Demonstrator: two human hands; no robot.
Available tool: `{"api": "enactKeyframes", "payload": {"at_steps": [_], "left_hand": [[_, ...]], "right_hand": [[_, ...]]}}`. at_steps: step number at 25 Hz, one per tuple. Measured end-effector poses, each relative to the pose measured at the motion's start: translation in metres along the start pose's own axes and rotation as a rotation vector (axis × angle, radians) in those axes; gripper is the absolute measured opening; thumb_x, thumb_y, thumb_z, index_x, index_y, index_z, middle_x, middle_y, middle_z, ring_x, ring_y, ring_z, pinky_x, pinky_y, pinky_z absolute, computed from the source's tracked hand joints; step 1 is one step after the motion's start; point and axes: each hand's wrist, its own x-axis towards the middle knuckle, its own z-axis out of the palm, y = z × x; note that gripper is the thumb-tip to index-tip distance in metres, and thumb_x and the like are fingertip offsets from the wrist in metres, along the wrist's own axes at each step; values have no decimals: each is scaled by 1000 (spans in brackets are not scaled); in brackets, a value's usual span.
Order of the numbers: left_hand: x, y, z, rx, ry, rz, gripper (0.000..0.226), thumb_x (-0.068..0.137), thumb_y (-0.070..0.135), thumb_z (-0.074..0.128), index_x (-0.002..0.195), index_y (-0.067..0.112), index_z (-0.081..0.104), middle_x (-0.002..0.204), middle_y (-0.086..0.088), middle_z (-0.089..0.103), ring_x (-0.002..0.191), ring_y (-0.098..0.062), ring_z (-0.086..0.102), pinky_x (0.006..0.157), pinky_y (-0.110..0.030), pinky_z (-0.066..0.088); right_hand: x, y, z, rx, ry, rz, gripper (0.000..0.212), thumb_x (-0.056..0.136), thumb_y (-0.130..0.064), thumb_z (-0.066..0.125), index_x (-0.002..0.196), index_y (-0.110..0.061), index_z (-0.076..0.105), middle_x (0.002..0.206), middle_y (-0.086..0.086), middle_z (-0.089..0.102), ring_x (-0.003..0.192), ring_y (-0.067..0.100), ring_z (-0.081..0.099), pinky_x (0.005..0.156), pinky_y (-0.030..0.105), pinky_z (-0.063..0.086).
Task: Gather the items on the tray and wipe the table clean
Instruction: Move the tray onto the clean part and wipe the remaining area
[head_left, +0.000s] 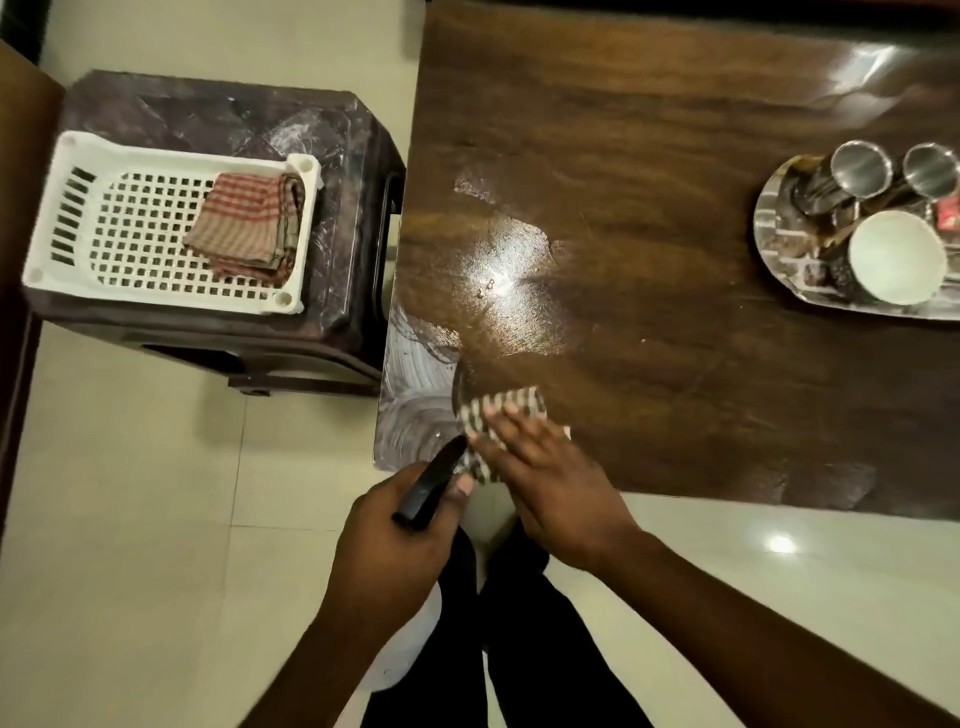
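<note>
My right hand (540, 478) presses flat on a checked cloth (501, 410) at the near left corner of the dark wooden table (649, 208). Wet streaks shine on the table around the cloth. My left hand (400, 530) grips a spray bottle by its black trigger head (431, 483); the white bottle body hangs below my wrist. A steel tray (779, 228) at the table's right edge carries two steel tumblers (860, 169), a white bowl (896, 257) and a small red item.
A dark plastic stool (218, 119) stands left of the table and bears a white slotted basket (78, 218) with a folded red-checked cloth (249, 223) in it. Pale floor tiles lie around my legs below.
</note>
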Motion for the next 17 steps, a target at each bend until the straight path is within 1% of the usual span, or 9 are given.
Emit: {"api": "enactKeyframes", "payload": {"at_steps": [2,3,7,9,10,12,15,16,17], "left_hand": [[-2,-2,-1,-1,18,23,19,98,56,71,106,40,73,70,1,71,64,-25,67,72,-57,61],[-2,-3,-2,0,29,33,20,97,59,69,104,41,71,70,-1,71,65,-29,68,71,-57,61],[0,-9,-11,-13,48,51,18,96,57,72,98,40,69,65,4,67,63,-31,68,67,-57,61],[0,-10,-15,-45,49,73,14,96,53,73,99,39,72,71,3,71,64,-29,69,67,-57,60],[1,-9,-18,-70,50,79,10,96,51,73,99,42,75,75,2,74,64,-25,69,65,-55,60],[3,-11,-25,-106,57,74,8,94,50,72,100,49,77,77,12,76,60,-8,67,61,-40,57],[8,-15,-35,-119,62,89,19,97,43,73,114,37,79,70,21,72,59,0,65,67,-31,54],[9,-16,-38,-114,68,89,22,97,44,72,113,33,80,66,19,70,58,-2,63,65,-35,53],[10,-17,-42,-112,77,86,25,96,49,71,110,30,80,64,15,69,57,-6,62,63,-42,54]], "right_hand": [[-36,24,-2,-87,-93,-226,74,105,-22,52,171,-32,21,181,-4,10,168,18,5,136,43,12],[-49,35,-2,-89,-77,-174,72,106,-23,51,171,-32,21,181,-5,11,168,16,6,135,45,16],[-57,0,9,220,333,596,63,105,-19,45,167,-25,36,179,-3,22,167,16,13,131,50,26],[-27,-54,23,243,395,684,63,103,-17,44,166,-21,39,177,2,25,166,21,14,132,49,24],[-10,-75,29,234,355,598,63,103,-18,45,165,-21,40,177,3,26,166,22,15,133,47,21],[23,-91,35,145,193,250,57,104,-23,48,161,-19,48,173,8,36,164,25,23,133,43,16],[68,-58,17,-58,-15,-280,58,102,-30,45,157,-13,53,166,11,48,160,29,33,135,40,13],[85,-41,2,-72,-22,-305,60,103,-31,42,161,-17,47,170,10,42,162,29,29,135,43,14],[104,-26,-14,-57,-18,-224,61,106,-31,41,166,-22,36,175,7,31,165,28,21,135,45,12]]}}
